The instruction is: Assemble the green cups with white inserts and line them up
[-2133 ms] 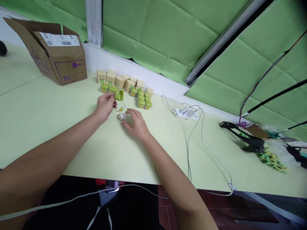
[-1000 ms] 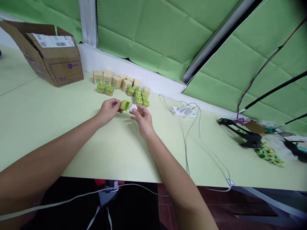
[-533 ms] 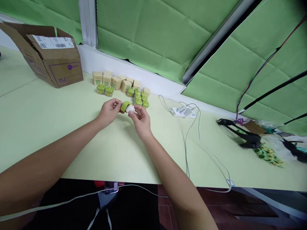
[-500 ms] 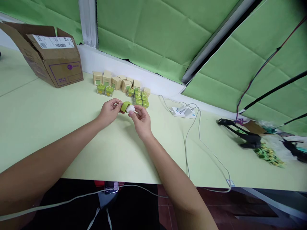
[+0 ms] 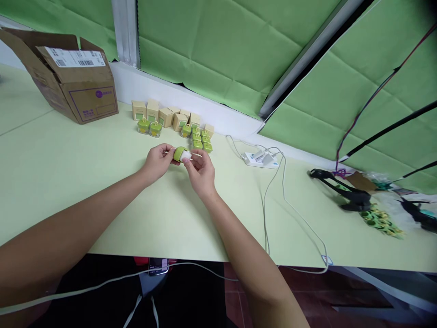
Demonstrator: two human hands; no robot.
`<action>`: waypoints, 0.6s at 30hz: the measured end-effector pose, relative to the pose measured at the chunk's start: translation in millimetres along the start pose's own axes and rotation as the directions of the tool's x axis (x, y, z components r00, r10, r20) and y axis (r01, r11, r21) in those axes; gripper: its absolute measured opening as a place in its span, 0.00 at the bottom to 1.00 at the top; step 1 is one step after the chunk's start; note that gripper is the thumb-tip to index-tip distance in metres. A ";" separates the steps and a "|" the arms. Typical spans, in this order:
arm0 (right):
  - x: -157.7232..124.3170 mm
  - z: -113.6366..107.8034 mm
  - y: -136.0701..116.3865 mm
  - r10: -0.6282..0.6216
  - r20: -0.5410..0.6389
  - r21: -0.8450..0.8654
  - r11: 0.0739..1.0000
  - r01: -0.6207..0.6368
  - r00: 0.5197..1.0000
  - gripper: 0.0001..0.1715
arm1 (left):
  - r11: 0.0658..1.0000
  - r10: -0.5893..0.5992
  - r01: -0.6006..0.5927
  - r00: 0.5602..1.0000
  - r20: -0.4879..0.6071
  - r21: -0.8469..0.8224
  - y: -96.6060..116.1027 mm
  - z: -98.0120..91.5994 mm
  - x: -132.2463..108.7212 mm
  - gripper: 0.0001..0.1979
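My left hand grips a small green cap-like piece, its open side turned to the right. A small white piece sits at the mouth of the green one, pinched by the thumb and fingers of my right hand. Both hands are raised a little over the table, close together. What the white piece is made of cannot be made out. Beyond the hands stand small clear jars with green lids, two on the left and several on the right.
Small tan boxes line the wall behind the jars. An open cardboard carton stands at the back left. To the right lie a power strip with trailing cables, a black stand and several green pieces.
The white piece sits slightly deeper in the green piece. Both hands have shifted very little; everything else is as before.
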State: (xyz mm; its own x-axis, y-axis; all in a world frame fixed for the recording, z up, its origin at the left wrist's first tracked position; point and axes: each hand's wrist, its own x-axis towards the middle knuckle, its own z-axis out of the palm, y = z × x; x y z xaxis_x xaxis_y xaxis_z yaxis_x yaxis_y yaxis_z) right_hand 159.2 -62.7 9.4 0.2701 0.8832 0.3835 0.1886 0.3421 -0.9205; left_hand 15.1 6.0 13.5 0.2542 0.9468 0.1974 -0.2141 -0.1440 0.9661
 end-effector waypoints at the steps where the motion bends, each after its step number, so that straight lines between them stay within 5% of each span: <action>1: -0.3 -0.3 -0.9 -0.011 0.005 -0.011 1.000 0.011 1.000 0.27 | 1.000 -0.014 0.014 1.000 -0.004 -0.012 0.4 0.9 -0.5 0.07; 18: -1.9 0.4 -3.7 -0.054 -0.030 -0.102 0.994 0.051 0.998 0.24 | 0.999 -0.048 0.047 0.998 -0.045 -0.025 4.4 5.6 -6.5 0.08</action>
State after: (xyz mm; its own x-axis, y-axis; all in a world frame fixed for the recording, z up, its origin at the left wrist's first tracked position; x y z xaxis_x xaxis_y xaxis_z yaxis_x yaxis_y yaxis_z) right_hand 157.7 -65.5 12.1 0.2882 0.8532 0.4347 0.2971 0.3519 -0.8876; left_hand 17.8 -2.4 17.4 0.2219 0.9644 0.1435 -0.2258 -0.0923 0.9698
